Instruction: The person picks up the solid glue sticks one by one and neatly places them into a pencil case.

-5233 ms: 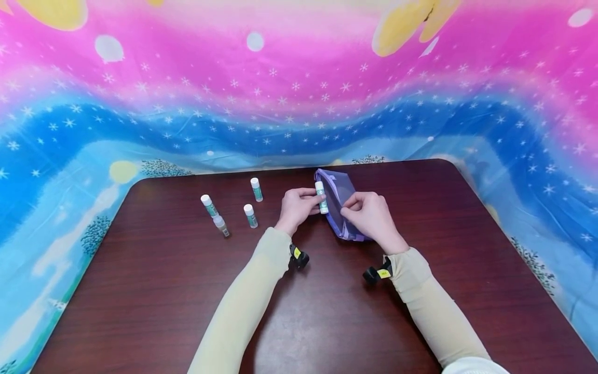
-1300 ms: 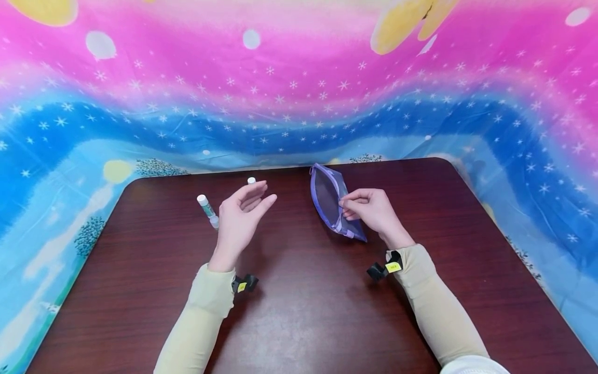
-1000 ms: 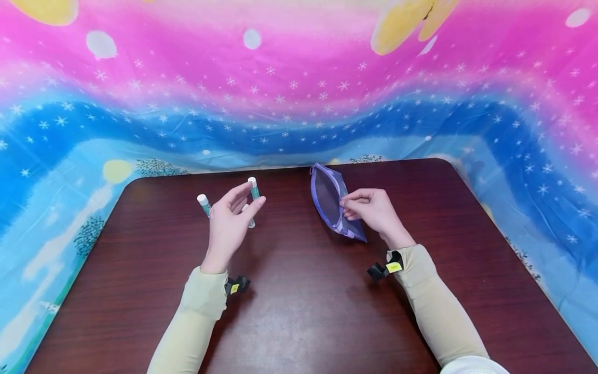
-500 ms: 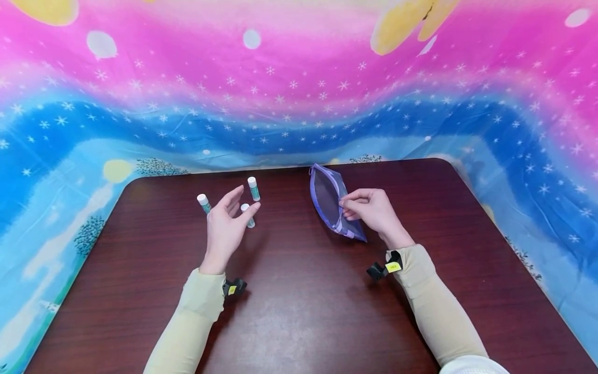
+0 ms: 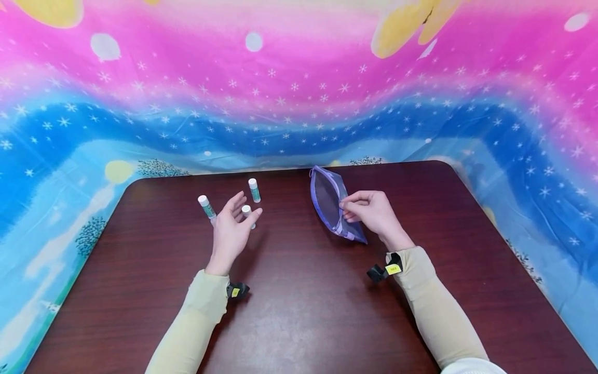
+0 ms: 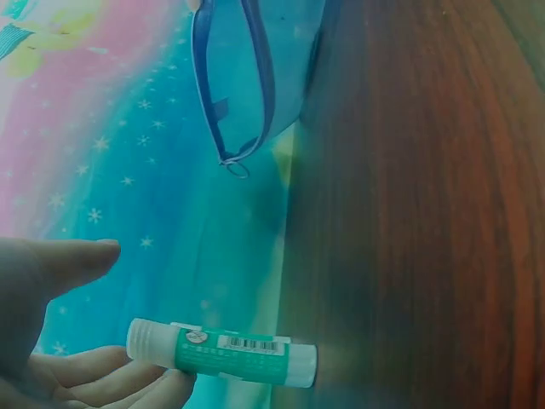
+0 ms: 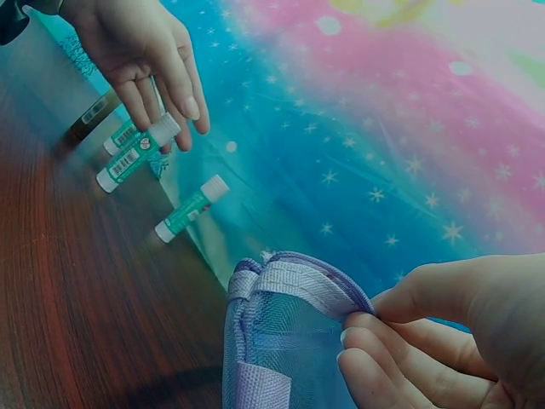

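My left hand [image 5: 229,234] is open, thumb apart from the fingers, beside the nearest upright glue stick [image 5: 246,210]. In the left wrist view, its fingertips overlap that green-and-white glue stick [image 6: 230,354]; whether they touch cannot be told. Behind it stands a second glue stick [image 5: 254,190], and a third glue stick [image 5: 206,206] is to the left. A brownish bottle [image 7: 92,113], mostly behind my left hand in the head view, shows in the right wrist view. My right hand [image 5: 376,213] pinches the rim of a purple, see-through zip pouch [image 5: 319,210], holding its mouth apart.
The dark wooden table [image 5: 299,311] has rounded far corners. Behind and around it hangs a pink and blue patterned cloth [image 5: 299,93]. A black wrist camera [image 5: 238,290] is strapped at the left cuff, and another camera [image 5: 376,272] at the right.
Earlier my left hand held a glue stick at the pouch mouth; now it is empty and beside the left-side glue sticks. The right hand still pinches the pouch, whose mouth is wider.
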Demonstrator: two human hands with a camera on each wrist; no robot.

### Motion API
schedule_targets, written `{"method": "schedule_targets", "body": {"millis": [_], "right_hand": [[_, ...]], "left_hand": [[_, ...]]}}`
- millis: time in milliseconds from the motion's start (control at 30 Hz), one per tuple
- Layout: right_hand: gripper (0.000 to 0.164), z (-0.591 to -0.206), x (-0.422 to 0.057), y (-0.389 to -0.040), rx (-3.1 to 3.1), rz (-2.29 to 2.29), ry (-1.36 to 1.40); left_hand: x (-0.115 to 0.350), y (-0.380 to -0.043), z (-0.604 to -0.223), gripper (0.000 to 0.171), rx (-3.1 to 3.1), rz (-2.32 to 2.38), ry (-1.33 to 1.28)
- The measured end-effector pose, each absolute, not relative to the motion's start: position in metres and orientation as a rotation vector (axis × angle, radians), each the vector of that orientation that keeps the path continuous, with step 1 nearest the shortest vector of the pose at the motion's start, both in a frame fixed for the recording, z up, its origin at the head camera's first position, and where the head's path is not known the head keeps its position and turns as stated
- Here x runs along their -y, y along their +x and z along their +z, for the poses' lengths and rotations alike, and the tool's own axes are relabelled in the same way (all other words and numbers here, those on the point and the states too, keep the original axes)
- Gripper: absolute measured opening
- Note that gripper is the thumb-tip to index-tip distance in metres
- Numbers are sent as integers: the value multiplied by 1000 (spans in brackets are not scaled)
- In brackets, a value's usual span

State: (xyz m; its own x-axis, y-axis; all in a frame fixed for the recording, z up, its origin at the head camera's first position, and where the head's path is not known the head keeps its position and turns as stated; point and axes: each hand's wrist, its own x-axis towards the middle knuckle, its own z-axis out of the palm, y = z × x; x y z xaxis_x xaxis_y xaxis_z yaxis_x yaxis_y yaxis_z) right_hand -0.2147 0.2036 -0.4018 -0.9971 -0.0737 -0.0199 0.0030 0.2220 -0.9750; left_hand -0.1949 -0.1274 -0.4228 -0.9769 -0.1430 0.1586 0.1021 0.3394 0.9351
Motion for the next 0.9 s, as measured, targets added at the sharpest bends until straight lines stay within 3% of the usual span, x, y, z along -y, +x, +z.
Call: {"method": "schedule_targets", "body": {"millis": [900], "right_hand": [[19, -404, -203, -216, -2398, -1925, -80]], "left_hand": [[127, -200, -438, 36, 2495, -1637, 108]]}}
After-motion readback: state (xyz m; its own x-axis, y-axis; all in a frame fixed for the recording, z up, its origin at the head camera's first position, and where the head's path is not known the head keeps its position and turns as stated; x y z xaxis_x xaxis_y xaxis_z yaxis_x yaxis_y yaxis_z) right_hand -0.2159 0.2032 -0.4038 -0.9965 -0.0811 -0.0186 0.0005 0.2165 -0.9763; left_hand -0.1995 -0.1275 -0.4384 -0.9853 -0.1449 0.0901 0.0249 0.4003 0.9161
